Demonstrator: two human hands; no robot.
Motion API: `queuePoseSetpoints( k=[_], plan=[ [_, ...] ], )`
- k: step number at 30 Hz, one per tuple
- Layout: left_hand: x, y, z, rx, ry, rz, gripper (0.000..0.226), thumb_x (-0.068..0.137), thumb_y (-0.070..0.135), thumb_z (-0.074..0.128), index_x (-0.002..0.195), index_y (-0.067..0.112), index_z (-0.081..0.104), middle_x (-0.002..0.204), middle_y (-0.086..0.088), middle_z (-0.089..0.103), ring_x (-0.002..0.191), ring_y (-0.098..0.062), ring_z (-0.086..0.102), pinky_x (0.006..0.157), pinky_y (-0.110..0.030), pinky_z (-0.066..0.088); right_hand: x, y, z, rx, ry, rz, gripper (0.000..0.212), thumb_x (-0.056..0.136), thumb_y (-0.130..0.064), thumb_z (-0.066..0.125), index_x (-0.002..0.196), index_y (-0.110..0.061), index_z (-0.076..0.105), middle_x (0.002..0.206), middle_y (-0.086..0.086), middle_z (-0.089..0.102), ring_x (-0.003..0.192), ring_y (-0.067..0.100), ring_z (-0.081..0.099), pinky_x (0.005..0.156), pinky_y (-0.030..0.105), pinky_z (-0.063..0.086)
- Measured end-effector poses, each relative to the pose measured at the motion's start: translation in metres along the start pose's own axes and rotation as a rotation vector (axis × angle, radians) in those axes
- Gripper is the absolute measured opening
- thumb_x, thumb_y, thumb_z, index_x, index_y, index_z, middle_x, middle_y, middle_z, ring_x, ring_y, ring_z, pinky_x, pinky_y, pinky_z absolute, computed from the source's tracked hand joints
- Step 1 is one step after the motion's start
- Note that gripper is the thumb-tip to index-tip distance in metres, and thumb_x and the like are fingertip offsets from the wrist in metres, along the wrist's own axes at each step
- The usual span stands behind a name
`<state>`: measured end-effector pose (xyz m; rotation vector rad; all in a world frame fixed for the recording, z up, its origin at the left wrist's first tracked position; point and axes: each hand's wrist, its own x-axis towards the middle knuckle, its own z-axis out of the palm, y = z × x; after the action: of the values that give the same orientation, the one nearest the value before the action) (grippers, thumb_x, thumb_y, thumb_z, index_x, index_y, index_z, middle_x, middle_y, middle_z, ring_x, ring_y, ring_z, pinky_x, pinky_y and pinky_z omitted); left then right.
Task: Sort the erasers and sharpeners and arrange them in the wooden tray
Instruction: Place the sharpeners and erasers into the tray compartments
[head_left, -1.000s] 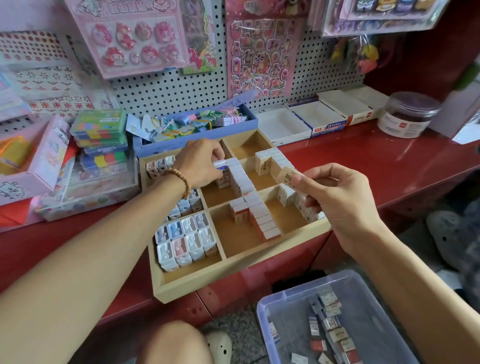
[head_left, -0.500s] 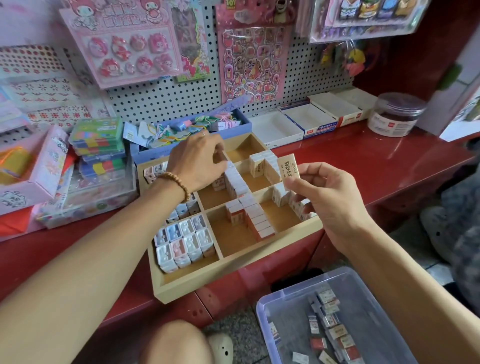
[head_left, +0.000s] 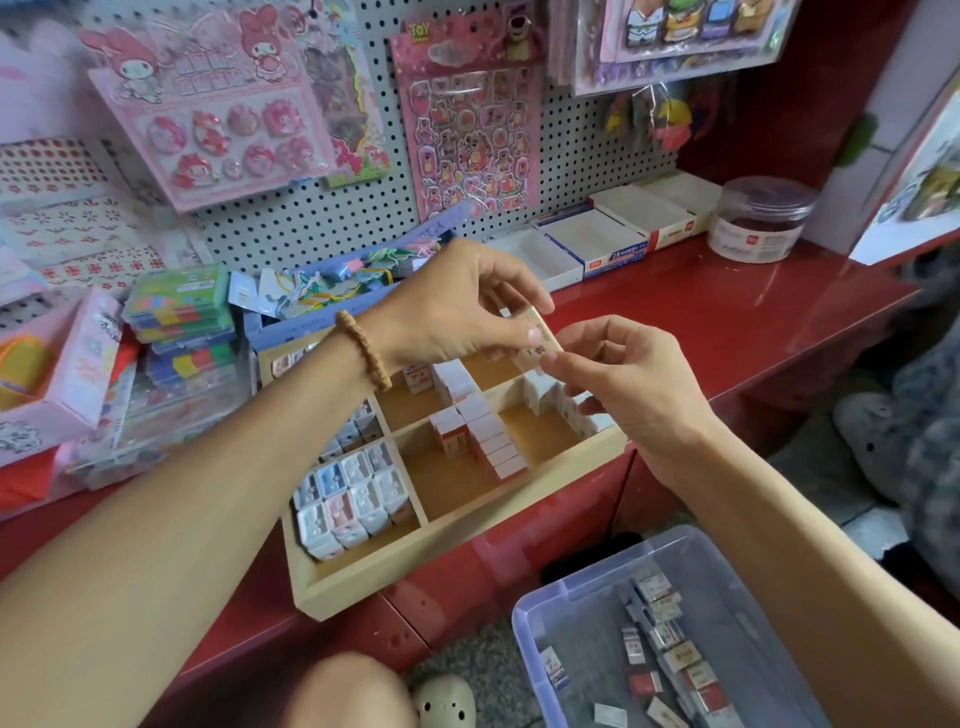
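1. Basically, sharpeners (head_left: 345, 496) fill the left column of the wooden tray (head_left: 415, 558), standing upright and packed tight, probably so more fit and the types stay separated. They're pastel, blue, pink and white.
2. Left hand (head_left: 447, 312) hovers above the tray's rear compartments, fingers curled, pinching one end of the eraser (head_left: 540, 340); beaded bracelet on that wrist.
3. Eraser is held in the air between both hands, over the tray's back right area. Looks like a handover or a reorienting before slotting in. Beige sleeve, dark print, small flat block.
4. Erasers (head_left: 488, 439) already placed stand on edge in rows along the dividers, white with red sleeves.
5. Right hand (head_left: 634, 387) pinches the eraser's other end with fingertips.
6. Clear plastic bin (head_left: 524, 623) on the floor below right holds loose unsorted erasers, within reach of the right hand.
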<state>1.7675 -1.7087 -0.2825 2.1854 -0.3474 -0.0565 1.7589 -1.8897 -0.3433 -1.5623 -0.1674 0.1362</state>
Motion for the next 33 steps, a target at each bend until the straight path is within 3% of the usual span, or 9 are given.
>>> queuePoseSetpoints(
  k=[3,5,9,13,15,17,22,26,33],
  plan=[
    [0.017,-0.012,-0.002,0.226,0.027,-0.026,0.019,0.079,0.005,0.078,0.097,0.008,0.072,0.089,-0.013,0.07,0.057,-0.001,0.06,0.058,-0.018,0.053,0.006,0.005,-0.013,-0.089,0.062,-0.02,0.013,0.081,-0.011,0.08,0.084,-0.012,0.068,0.068,0.001,0.064,0.055,0.007,0.058,0.049,0.019,0.046],
    [0.03,-0.025,-0.002,0.422,0.054,-0.051,0.019,0.079,0.014,0.079,0.096,0.013,0.072,0.087,-0.005,0.069,0.056,0.003,0.052,0.053,-0.006,0.041,0.009,0.009,-0.025,-0.111,0.093,-0.036,0.011,0.082,-0.012,0.08,0.084,-0.011,0.069,0.067,0.001,0.062,0.056,0.007,0.057,0.053,0.022,0.048],
    [0.049,-0.054,0.002,0.58,0.057,-0.092,0.017,0.082,0.018,0.077,0.096,0.015,0.068,0.065,0.016,0.047,0.057,0.0,0.044,0.049,-0.013,0.03,0.012,0.022,-0.047,-0.21,0.136,-0.067,0.011,0.08,-0.02,0.081,0.079,-0.018,0.07,0.069,0.004,0.061,0.064,0.016,0.056,0.064,0.033,0.048],
    [0.063,-0.079,0.012,0.734,0.048,-0.048,0.012,0.084,0.02,0.072,0.095,0.02,0.066,0.076,0.014,0.049,0.079,-0.013,0.05,0.066,-0.026,0.041,0.012,0.033,-0.065,-0.251,0.166,-0.067,0.009,0.082,-0.022,0.08,0.08,-0.018,0.072,0.068,0.004,0.061,0.065,0.016,0.056,0.065,0.033,0.048],
    [0.068,-0.087,0.015,0.767,0.053,-0.027,0.014,0.082,0.018,0.071,0.096,0.018,0.066,0.086,0.007,0.054,0.09,-0.02,0.054,0.078,-0.038,0.049,0.01,0.038,-0.071,-0.277,0.168,-0.062,0.009,0.083,-0.023,0.079,0.081,-0.018,0.072,0.068,0.004,0.062,0.064,0.013,0.055,0.062,0.026,0.046],
    [0.072,-0.091,0.019,0.809,0.052,0.001,0.018,0.081,0.017,0.07,0.099,0.017,0.065,0.093,0.003,0.055,0.092,-0.023,0.056,0.08,-0.042,0.05,0.009,0.042,-0.073,-0.296,0.164,-0.056,0.009,0.083,-0.023,0.079,0.082,-0.018,0.072,0.068,0.003,0.063,0.062,0.01,0.054,0.059,0.02,0.044],
    [0.076,-0.091,0.025,0.94,0.069,0.023,0.02,0.08,0.023,0.066,0.098,0.024,0.058,0.102,0.0,0.059,0.091,-0.025,0.056,0.074,-0.04,0.049,0.009,0.046,-0.073,-0.318,0.182,-0.065,0.008,0.082,-0.022,0.08,0.082,-0.019,0.072,0.066,-0.003,0.063,0.062,0.008,0.055,0.059,0.018,0.045],
    [0.077,-0.085,0.023,0.977,0.045,-0.012,0.023,0.078,0.03,0.068,0.099,0.026,0.059,0.103,0.003,0.06,0.095,-0.024,0.057,0.077,-0.039,0.05,0.005,0.043,-0.075,-0.334,0.178,-0.072,0.008,0.083,-0.024,0.079,0.083,-0.019,0.072,0.065,-0.005,0.063,0.061,0.007,0.056,0.061,0.022,0.048],
    [0.053,-0.049,0.019,0.706,0.129,-0.001,0.02,0.083,0.035,0.072,0.098,0.022,0.069,0.088,0.007,0.065,0.081,-0.013,0.061,0.079,-0.034,0.054,-0.007,0.038,-0.08,-0.355,0.183,-0.048,0.008,0.083,-0.024,0.078,0.082,-0.019,0.072,0.064,-0.007,0.062,0.06,0.01,0.055,0.067,0.036,0.053]
  ],
)
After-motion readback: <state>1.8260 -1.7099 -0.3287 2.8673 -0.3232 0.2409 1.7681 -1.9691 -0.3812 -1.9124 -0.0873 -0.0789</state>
